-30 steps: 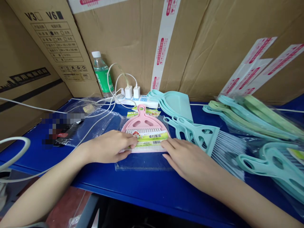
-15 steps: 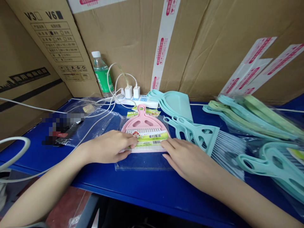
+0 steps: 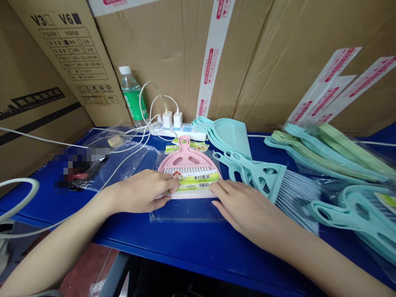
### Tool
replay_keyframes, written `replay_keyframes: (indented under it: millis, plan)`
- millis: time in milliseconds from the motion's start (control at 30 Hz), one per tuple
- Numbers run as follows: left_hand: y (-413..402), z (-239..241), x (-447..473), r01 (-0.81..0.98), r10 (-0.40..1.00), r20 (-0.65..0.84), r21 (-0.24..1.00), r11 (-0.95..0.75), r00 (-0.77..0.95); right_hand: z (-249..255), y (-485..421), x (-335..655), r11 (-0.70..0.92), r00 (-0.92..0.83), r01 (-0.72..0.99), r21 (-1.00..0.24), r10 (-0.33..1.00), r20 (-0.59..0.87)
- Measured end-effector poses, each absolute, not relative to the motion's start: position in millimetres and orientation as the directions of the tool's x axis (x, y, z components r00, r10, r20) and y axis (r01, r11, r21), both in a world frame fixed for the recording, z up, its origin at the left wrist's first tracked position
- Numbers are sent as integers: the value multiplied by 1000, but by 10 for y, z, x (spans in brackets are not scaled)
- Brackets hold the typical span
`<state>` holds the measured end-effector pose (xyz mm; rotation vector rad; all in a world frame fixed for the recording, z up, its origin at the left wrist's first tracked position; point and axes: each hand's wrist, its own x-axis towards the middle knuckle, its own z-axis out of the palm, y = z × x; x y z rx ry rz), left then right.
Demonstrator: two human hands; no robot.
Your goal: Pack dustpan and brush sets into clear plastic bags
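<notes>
Left hand (image 3: 140, 191): lies flat, fingers loose, tips pressing the left end of the paper label (image 3: 194, 180).
Right hand (image 3: 246, 206): flat and loose too, fingertips at the label's right end.
Pink brush set (image 3: 188, 165): lies in a clear bag (image 3: 185, 208) on the blue surface (image 3: 198, 243), between both hands.
Teal brushes (image 3: 262, 175): just right of the pink set.
Teal dustpans (image 3: 227, 134): stacked behind them.
Power strip (image 3: 179, 130): behind the pink set.
Water bottle (image 3: 132, 97): by the boxes.
</notes>
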<state>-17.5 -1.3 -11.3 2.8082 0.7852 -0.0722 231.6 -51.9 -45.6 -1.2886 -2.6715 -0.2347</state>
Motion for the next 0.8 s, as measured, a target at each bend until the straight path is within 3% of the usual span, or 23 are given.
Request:
replay_keyframes:
  millis: [800]
  plan:
    - [-11, -111, -177, 522, 508, -118, 193, -831, 853, -457, -513, 2319, 618, -615, 784, 59, 759, 213]
